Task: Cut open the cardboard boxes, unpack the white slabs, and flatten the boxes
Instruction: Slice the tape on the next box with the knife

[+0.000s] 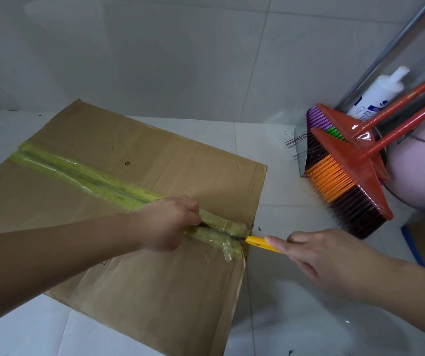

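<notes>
Box (134,206) lies flat-topped on the tiled floor (278,317) below me, its seam under yellowish tape (95,179). My left hand (165,223) rests on that seam near the right edge, fingers curled into the taped gap. My right hand (316,255) pinches a yellow knife (260,243), its tip at the tape's end. Two brooms (347,173) lean in the corner.

One cardboard box (134,227), sealed by one tape strip (119,186); two hands, left hand (166,223) and right hand (316,255). One yellow cutter (260,243) in the right grip. Beyond that grip: two brooms (347,176), one white bottle (376,96).
</notes>
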